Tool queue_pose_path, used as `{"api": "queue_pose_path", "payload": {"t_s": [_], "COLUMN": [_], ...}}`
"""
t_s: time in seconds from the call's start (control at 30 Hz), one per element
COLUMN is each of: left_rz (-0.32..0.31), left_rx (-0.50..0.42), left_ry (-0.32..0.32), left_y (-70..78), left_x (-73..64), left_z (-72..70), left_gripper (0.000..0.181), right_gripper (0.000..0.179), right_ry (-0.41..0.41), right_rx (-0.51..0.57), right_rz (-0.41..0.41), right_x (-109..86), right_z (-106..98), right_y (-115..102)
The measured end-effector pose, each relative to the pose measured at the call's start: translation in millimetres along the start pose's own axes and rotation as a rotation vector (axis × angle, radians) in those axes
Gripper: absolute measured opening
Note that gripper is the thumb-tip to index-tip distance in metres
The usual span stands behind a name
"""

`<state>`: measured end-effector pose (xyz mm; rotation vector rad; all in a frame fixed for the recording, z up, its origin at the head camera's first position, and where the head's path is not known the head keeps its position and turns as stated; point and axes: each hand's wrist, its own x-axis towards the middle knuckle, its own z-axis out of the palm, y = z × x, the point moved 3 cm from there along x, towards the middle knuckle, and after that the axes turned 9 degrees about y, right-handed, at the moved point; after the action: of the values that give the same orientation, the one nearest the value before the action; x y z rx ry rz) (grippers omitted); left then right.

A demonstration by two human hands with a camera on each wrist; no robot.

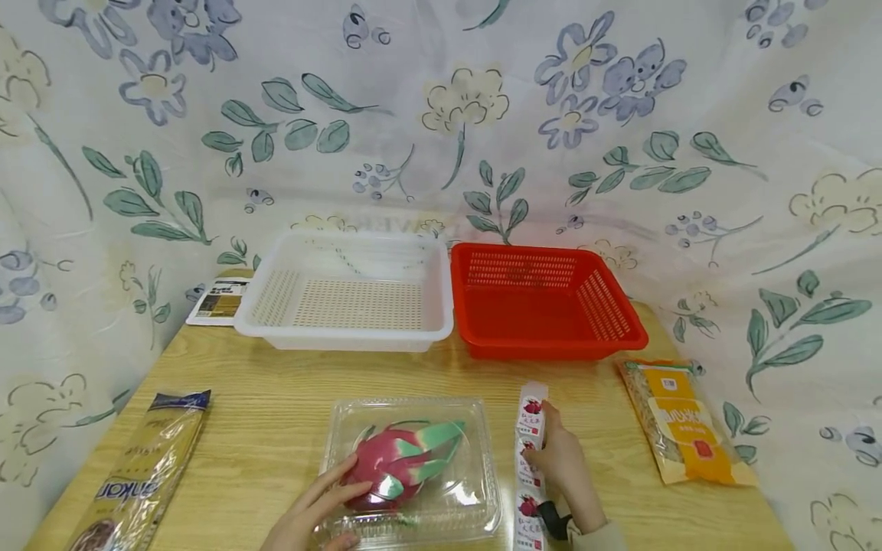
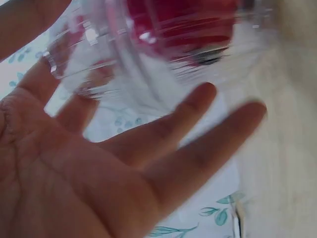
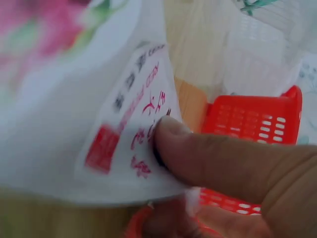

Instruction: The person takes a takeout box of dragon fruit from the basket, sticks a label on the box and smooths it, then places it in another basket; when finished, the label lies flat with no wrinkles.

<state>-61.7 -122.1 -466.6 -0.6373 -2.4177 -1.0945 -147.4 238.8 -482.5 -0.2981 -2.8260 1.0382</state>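
A clear plastic clamshell box (image 1: 477, 459) lies on the table before me, with a pink and green dragon fruit (image 1: 386, 459) inside. My left hand (image 1: 310, 509) rests on its near left part, fingers spread and fairly straight; the left wrist view shows the palm and fingers (image 2: 198, 151) beside the clear wall. To the right of the box, my right hand (image 1: 568, 467) holds a white strip of dragon fruit stickers (image 1: 530, 417). In the right wrist view the thumb (image 3: 218, 153) presses on the printed face of the strip, with fingers behind it.
A white perforated basket (image 1: 344, 337) and a red one (image 1: 551, 350) stand side by side at the back. A long brown packet (image 1: 148, 467) lies left, an orange grain bag (image 1: 682, 421) right. A flat package (image 1: 219, 302) sits behind the white basket's left side. Floral cloth (image 1: 413, 115) hangs behind.
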Motion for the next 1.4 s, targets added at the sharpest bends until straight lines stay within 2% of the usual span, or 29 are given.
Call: {"api": "queue_pose_path", "payload": {"t_s": [0.1,0.2,0.27,0.37,0.47,0.53,0.63,0.7,0.8,0.87,1.0,1.23,1.4], "left_rz": [-0.008,-0.045,-0.077,-0.094,-0.047,0.014,0.069,0.115,0.158,0.178,0.188,0.227,0.157], "left_rx": [0.036,0.101,0.141,0.136,0.116,0.097,0.004,-0.081,-0.204,-0.248,-0.316,-0.306,-0.255], "left_ry": [0.028,0.068,0.096,0.159,0.234,0.292,0.339,0.358,0.351,0.344,0.358,0.479,0.442], "left_y": [2.6,8.7,14.9,27.6,42.4,51.7,65.7,74.6,86.8,94.4,107.9,116.9,115.9], "left_x": [1.4,5.3,10.3,20.5,32.2,39.3,48.0,53.6,60.9,65.3,72.2,78.4,77.9], "left_z": [0.3,2.1,2.6,0.7,-1.5,-1.4,3.1,9.0,20.9,30.1,46.4,58.5,60.0], "left_gripper": [0.058,0.058,0.059,0.058,0.056,0.056,0.052,0.047,0.041,0.043,0.043,0.030,0.021], "right_gripper": [0.080,0.071,0.066,0.061,0.055,0.051,0.046,0.045,0.044,0.043,0.041,0.041,0.041], "right_ry": [-0.038,-0.068,-0.088,-0.120,-0.134,-0.134,-0.121,-0.106,-0.081,-0.067,-0.060,-0.058,-0.051], "right_rx": [0.099,0.270,0.380,0.503,0.556,0.577,0.603,0.623,0.685,0.724,0.771,0.809,0.801], "right_rz": [0.032,0.074,0.091,0.092,0.063,0.048,0.035,0.023,0.006,-0.003,-0.022,-0.039,-0.034], "right_x": [-0.2,-2.8,-5.0,-6.9,-8.8,-11.6,-17.7,-22.0,-28.0,-31.3,-36.6,-42.0,-41.9], "right_z": [1,-3,-9,-23,-40,-49,-60,-65,-70,-71,-68,-62,-60], "right_y": [5,6,0,-15,-35,-49,-69,-83,-102,-113,-126,-130,-128]}}
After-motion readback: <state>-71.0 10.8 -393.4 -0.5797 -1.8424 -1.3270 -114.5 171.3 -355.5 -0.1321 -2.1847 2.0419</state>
